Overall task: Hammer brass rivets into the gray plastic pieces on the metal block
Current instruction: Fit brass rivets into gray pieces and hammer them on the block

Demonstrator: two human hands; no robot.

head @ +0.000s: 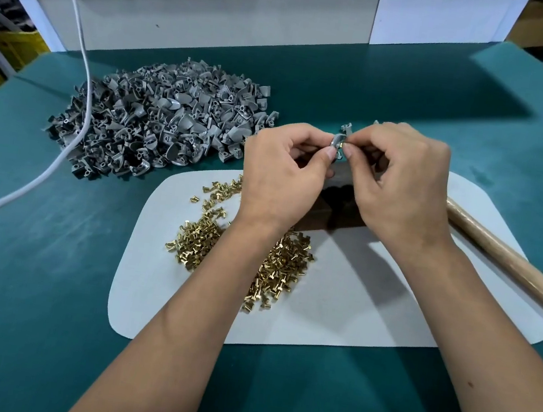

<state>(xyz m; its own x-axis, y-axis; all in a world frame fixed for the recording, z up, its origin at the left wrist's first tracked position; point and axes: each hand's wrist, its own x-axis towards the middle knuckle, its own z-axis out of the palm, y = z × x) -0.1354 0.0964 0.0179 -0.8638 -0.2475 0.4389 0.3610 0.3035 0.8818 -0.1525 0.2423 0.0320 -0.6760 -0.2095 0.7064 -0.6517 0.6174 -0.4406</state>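
Forearms converging, left hand (283, 169) and right hand (401, 181) pinching gray piece (337, 141).

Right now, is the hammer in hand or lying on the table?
Lying down: the hammer handle rests on the table's right side, and both hands are busy with a gray piece and a rivet.

There are no words, numbers, labels or signs to read here, not on anything in the picture.
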